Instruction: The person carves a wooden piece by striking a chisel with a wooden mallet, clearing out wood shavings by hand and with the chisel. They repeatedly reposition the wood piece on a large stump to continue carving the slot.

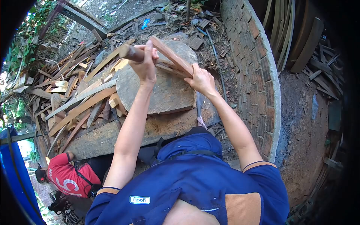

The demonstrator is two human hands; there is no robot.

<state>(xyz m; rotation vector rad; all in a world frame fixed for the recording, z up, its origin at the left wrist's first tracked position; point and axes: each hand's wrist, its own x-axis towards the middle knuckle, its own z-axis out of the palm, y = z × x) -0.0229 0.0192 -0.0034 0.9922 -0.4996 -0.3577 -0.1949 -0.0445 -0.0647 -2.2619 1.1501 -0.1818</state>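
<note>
My left hand [144, 63] is closed round a dark, round wooden handle [132, 54] whose butt end points toward the upper left. Whatever tool head the handle carries is hidden or cannot be made out. My right hand [202, 80] grips the near end of a reddish wooden piece [170, 55], which slants up and left to a bent corner beside my left hand. Beneath both hands lies a big round wooden block [153, 97] with a flat, scuffed top.
Scrap wood strips [75, 101] are heaped at left. A thick plank [93, 140] runs in front of the block. A curved brick wall [258, 75] rises at right. A person in a red shirt [69, 176] is at lower left. Long boards [309, 45] lean at upper right.
</note>
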